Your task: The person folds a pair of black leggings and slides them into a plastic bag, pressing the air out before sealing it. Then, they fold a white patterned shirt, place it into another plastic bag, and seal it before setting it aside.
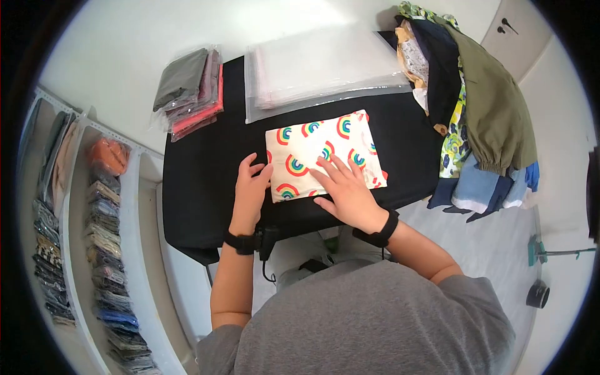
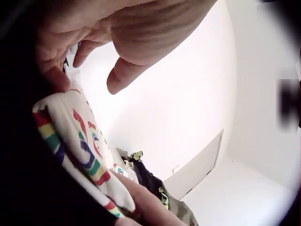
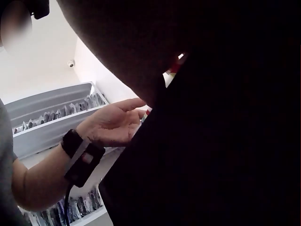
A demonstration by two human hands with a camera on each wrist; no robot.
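A cream folded garment (image 1: 322,142) printed with red, yellow, green and blue rainbows lies flat on the black-covered table (image 1: 200,181). My right hand (image 1: 349,192) rests on its near right part with the fingers spread. Beside the left edge is my left hand (image 1: 249,190), fingers loosely bent, fingertips right at the cloth. From the left wrist view, the thumb of this hand (image 2: 136,37) stands away from the garment (image 2: 87,136), whose folded layers show along its side. The right wrist view is mostly dark, with the left hand (image 3: 115,125) beyond.
Large clear plastic bags (image 1: 325,62) lie at the table's back. Bagged folded clothes (image 1: 187,81) are stacked at the back left. Loose clothes, among them an olive garment (image 1: 490,87), hang over the right edge. Shelves (image 1: 134,187) of bagged clothes stand at left.
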